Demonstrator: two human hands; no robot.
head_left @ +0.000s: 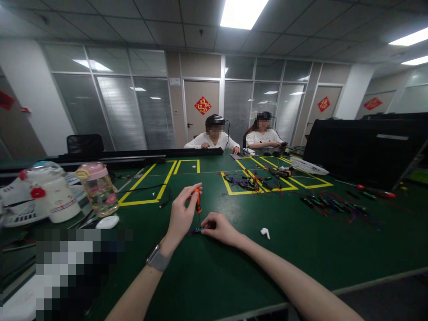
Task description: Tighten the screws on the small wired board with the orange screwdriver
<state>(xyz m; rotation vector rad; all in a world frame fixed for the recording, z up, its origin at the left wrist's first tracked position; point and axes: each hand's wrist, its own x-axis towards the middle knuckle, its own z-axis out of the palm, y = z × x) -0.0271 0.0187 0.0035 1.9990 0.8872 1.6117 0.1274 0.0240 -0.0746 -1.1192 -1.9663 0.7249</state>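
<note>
One green table (214,276): its top is stretching away into the room, with yellow tape (140,202) marking out rectangles on it.
Room: glass partitions (242,107) and beige doors (214,93) are standing beyond the table, under a panelled ceiling.
Screwdriver (198,201): it is standing between the two hands, over a small circuit board (198,230) on the table.
Direction: the tip is pointing down at the board, the handle up; whether it is sitting in a screw, I cannot tell.
Long axis: it is running nearly upright.
Left hand (182,209): its thumb and fingers are grasping the orange-and-black handle.
Right hand (221,228): its thumb and fingertips are pinching the board's right end.
Wired boards (245,182): two tangles are lying farther off, one over the tape, one to its right.
Bottles (98,189): two are standing at the left.
Earbud (265,232): one is lying beyond the right forearm.
People (214,141): two are sitting across the table.
Ceiling lights (244,12): three are shining.
Red signs (203,105): four are hanging around the room.
</note>
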